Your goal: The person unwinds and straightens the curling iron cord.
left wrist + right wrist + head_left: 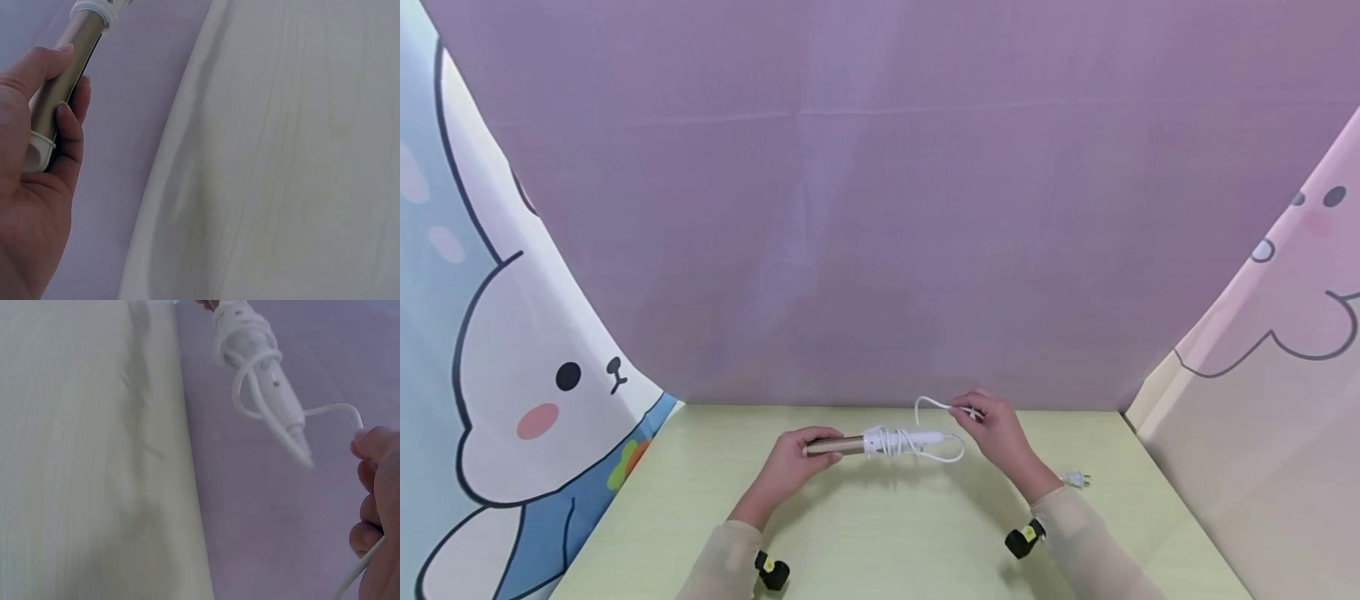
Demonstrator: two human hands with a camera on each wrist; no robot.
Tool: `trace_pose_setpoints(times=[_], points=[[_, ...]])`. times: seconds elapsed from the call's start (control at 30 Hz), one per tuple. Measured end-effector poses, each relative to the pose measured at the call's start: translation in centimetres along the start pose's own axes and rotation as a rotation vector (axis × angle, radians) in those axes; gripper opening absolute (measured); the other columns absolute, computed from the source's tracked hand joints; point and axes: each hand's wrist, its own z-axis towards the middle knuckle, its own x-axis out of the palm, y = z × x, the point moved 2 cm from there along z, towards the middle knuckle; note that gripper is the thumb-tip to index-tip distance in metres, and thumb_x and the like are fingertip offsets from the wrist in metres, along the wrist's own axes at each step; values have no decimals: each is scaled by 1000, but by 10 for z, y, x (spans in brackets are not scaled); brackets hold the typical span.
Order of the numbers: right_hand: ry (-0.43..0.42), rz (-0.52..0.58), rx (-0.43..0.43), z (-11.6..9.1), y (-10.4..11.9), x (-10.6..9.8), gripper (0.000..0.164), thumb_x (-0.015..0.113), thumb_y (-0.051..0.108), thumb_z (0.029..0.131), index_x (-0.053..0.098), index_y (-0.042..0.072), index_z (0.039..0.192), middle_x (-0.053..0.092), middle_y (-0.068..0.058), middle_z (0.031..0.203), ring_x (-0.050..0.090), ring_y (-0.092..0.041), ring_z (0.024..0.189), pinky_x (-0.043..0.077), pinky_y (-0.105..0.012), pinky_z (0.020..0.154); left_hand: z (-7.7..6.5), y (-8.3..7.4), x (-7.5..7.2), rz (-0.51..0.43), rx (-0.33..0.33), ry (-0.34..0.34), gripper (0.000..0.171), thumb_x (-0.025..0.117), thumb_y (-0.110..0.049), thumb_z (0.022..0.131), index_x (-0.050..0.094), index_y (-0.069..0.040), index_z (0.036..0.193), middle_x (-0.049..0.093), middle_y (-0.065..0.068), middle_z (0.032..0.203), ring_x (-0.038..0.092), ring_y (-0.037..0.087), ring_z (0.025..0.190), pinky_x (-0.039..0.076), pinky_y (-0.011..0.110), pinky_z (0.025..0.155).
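Observation:
My left hand [796, 457] grips the gold barrel of a curling iron [70, 62], fingers and thumb wrapped round it. Its white handle [279, 394] points right, with several turns of white cord [891, 442] wound about it. A loop of the cord hangs past the handle's end. With thumb and fingers, my right hand [992, 425] pinches a free stretch of the cord, a short way from the handle. The two-pin plug [1077, 479] shows beside the right forearm. Both hands hold the curling iron and cord above the table.
A pale yellow-green table [880, 533] lies below the hands. Behind it hangs a purple cloth [880, 250]. Printed cartoon curtains stand at the left [512, 417] and right [1285, 400]. Small black cameras are strapped at both wrists.

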Motion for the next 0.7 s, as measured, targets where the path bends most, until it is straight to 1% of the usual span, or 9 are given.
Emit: trace_pose_setpoints(times=[0.17,0.23,0.33,0.47,0.57,0.7], points=[[36,7,28,-3,-15,5,7,86,-3,94,85,3,97,72,2,87,53,-6,72,46,-22,61,0,-3,1,-12,4,26,30,90,-19,96,83,-14,125,77,12,125,71,26,99,59,30,75],[63,2,40,-6,-20,8,6,85,-3,94,85,2,97,73,1,89,55,-6,75,47,-22,64,-1,-5,1,-23,7,29,30,89,-17,97,82,-12,126,77,14,125,70,25,96,59,30,74],[110,-16,71,-11,-26,12,8,85,-3,94,86,4,97,74,1,91,58,-6,79,50,-23,66,-1,-7,1,-41,12,23,30,87,-12,98,81,-10,127,76,19,127,69,26,96,58,30,72],[174,-45,128,-19,-31,17,15,86,-5,91,86,7,100,73,3,94,63,-10,85,55,-27,74,-1,-10,0,-46,15,16,29,87,-13,98,81,-12,127,76,17,126,69,25,95,58,30,73],[202,-34,151,-24,-32,20,14,85,-4,92,85,7,100,71,5,92,62,-8,82,55,-28,72,0,-12,-1,-50,23,15,31,89,-17,97,81,-13,127,77,16,123,69,23,94,58,30,73],[215,2,163,-29,-34,23,5,86,3,95,84,8,97,66,8,85,53,-3,72,48,-25,64,1,-14,-2,-43,32,-1,32,89,-18,97,81,-13,128,77,19,121,65,20,86,54,28,69]])
